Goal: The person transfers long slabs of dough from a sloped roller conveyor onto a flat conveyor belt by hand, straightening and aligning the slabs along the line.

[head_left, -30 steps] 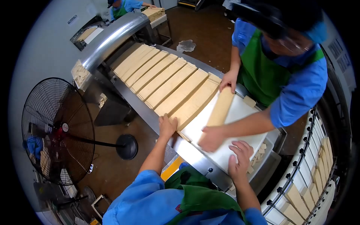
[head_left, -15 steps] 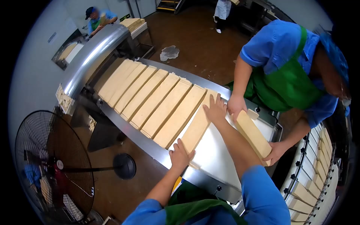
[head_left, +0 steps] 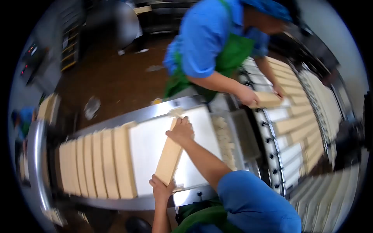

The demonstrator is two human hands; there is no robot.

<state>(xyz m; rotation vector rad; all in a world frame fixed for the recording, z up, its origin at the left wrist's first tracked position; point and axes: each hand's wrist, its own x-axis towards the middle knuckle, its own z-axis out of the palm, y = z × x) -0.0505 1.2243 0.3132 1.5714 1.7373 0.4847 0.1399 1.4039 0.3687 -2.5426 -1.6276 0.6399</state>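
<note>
A long pale dough slab [head_left: 168,160] lies slantwise over the white belt [head_left: 146,149], apart from the row of similar slabs [head_left: 110,163] to its left. At its near end, my left hand [head_left: 162,188] is closed around the edge, fingers on the side and corner. My right hand [head_left: 181,131] grips the far end, fingers curled over the top and side. A small dough scrap [head_left: 176,112] sits just beyond that far end, and another scrap lies by the near corner.
Across the belt's end, a co-worker in a green apron [head_left: 237,48] holds another dough slab [head_left: 268,99] over a second conveyor [head_left: 285,153] lined with slabs. Dough scraps [head_left: 223,136] fill a tray at the belt's end. A metal rail [head_left: 143,116] edges the belt; a steel hood [head_left: 37,163] stands left.
My view has turned right. My hands have drawn the slab away from the row, leaving a gap of bare belt. The co-worker has carried the other slab over to the second conveyor.
</note>
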